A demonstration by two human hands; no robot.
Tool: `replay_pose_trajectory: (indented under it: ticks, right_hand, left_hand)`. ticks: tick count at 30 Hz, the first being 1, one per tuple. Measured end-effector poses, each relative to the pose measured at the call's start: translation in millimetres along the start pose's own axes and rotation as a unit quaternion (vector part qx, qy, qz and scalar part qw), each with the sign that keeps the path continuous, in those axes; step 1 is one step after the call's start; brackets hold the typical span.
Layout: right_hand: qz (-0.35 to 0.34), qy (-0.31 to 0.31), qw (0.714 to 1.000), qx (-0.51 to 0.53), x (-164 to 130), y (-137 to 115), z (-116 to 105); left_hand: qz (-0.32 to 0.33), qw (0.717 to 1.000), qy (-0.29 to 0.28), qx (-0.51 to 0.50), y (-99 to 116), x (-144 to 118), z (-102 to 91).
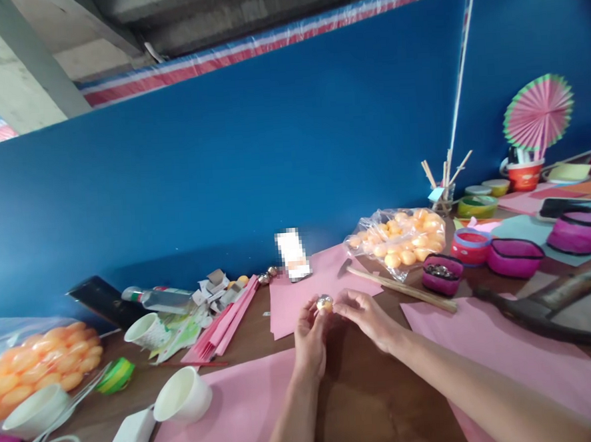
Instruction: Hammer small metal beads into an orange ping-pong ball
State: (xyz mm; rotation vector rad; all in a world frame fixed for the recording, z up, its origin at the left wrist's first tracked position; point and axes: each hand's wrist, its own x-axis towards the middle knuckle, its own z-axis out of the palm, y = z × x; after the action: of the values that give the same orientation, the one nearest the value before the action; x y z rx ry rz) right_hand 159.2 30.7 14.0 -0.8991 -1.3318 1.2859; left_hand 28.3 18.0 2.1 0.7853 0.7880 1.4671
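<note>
Fingers (pixel 315 308) of left hand (pixel 310 337): curled close, tips pinching a small round ball (pixel 324 304), pale orange with a shiny cap, held up just above the worktop (pixel 367 403). Palm turned inward, wrist bent up, forearm rising from the lower edge of view.

Right hand (pixel 366 313): fingers loosely bent, tips meeting the same ball from the right side; whether gripping or only touching, cannot tell. Back of hand up, forearm stretched in from the lower right corner.

Ball: between both hands, over the brown worktop, just in front of a pink paper sheet (pixel 310 290).

Nearby: bag of orange balls (pixel 399 238) beyond the right hand; wooden stick (pixel 404 289) lying beside it; white cup (pixel 182 396) tipped on its side, left of the left forearm; hammer (pixel 546 309) resting at right on another pink sheet (pixel 493 349).
</note>
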Motion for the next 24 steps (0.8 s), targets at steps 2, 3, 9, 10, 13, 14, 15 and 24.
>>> replay_pose_trajectory:
  ticks: [2, 3, 9, 10, 13, 14, 15, 24]
  right_hand:
    - [0.004, -0.006, 1.0, 0.017, -0.3, 0.6, 0.6]
    - [0.006, -0.012, 1.0, 0.027, -0.4, 0.7, 0.8]
    - [0.027, -0.027, 0.997, 0.061, -0.3, 0.1, 1.0]
    - [0.027, -0.026, 0.997, 0.061, -0.3, -0.5, 1.2]
    - [0.03, -0.027, 0.997, 0.064, -0.7, -2.7, 1.9]
    - [0.031, -0.027, 0.997, 0.067, -0.8, -3.3, 2.2]
    - [0.032, -0.026, 0.997, 0.07, -1.0, -3.8, 2.4]
    - [0.022, -0.026, 0.996, 0.078, -0.7, -0.9, 1.0]
  left_hand:
    - [0.004, 1.0, -0.004, 0.007, 0.0, -0.8, 1.3]
    - [0.007, 1.0, -0.005, 0.01, -0.2, -1.1, 1.7]
    - [0.019, 0.999, -0.011, 0.029, -0.5, -1.5, 2.2]
    - [0.017, 0.999, -0.01, 0.029, -0.2, -1.7, 2.6]
    - [0.02, 0.999, -0.002, 0.029, 1.5, -2.7, 5.1]
    - [0.023, 0.999, 0.004, 0.03, 2.1, -3.1, 6.3]
    - [0.024, 0.999, 0.009, 0.032, 2.7, -3.7, 7.6]
    - [0.041, 0.997, 0.011, 0.061, 1.9, -3.1, 7.4]
